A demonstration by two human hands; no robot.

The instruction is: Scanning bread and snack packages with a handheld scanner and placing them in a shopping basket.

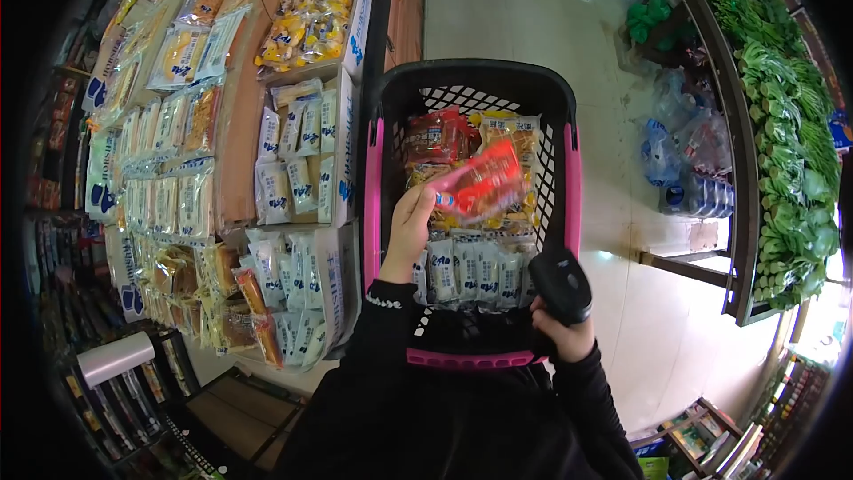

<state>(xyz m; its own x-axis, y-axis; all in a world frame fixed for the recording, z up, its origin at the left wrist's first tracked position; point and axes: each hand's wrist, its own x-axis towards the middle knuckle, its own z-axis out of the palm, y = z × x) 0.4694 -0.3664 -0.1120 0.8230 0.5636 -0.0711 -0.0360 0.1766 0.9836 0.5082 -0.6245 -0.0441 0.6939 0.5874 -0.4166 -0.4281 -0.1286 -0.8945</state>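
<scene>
A red and clear plastic snack packet [486, 180] is pinched by its corner in my left hand [414, 223], over a black shopping basket [476, 70] with pink handles. My right hand [563, 330] grips a black handheld barcode scanner [563, 285] beside the basket's near right part. Inside the basket lie red packets [440, 135] at the far left, a yellow and clear cake packet [510, 127] at the far right, and a row of white wrapped packets [476, 270] nearer me. The held packet partly hides yellow packets in the middle.
Left of the basket, a display holds cartons of white wrapped packets [300, 180], yellow-wrapped snacks [310, 20] and packaged bread [183, 57]. A rack of leafy green vegetables [790, 180] stands on the right, with bottled drinks [706, 193] below it. A roll of plastic [115, 357] is at lower left.
</scene>
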